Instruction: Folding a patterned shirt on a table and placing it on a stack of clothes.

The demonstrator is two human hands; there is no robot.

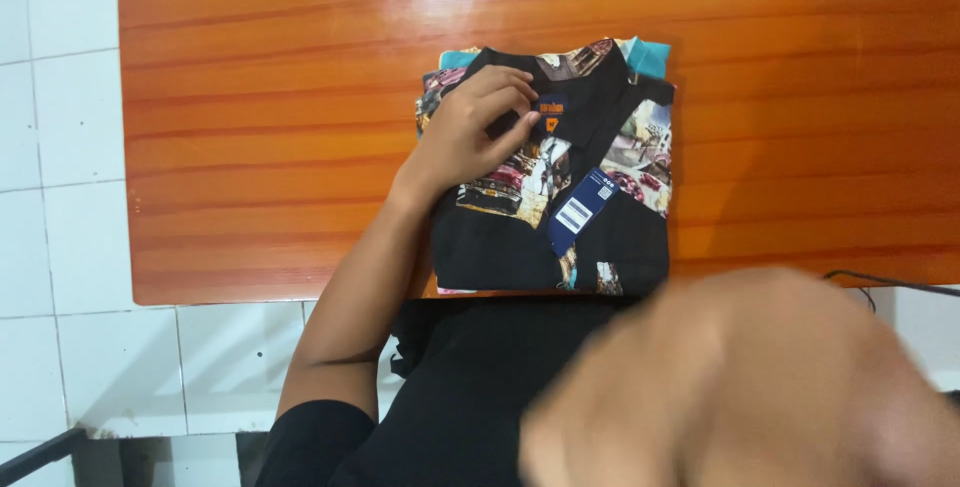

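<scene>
From my seat, the far left is white tiled floor, with a dark bar poking in at the bottom corner. Next comes the glossy orange-brown wooden table; its left edge and near edge are both in sight, and bare wood runs wide on either side of the clothes. My left hand lies on the folded black shirt with colourful printed car pictures, fingertips bent and pressed down at the collar beside the small dark neck label, not closed round anything that I can see. The shirt sits at the table's middle, close to the near edge, folded into a neat rectangle. A blue hang tag with a white patch lies slanted across its front. A turquoise garment peeks out from under it at the far corners. To the right, my right hand looms close to the camera, badly blurred, blocking the lower right; I cannot tell its grip. A thin black cable crosses behind it.
</scene>
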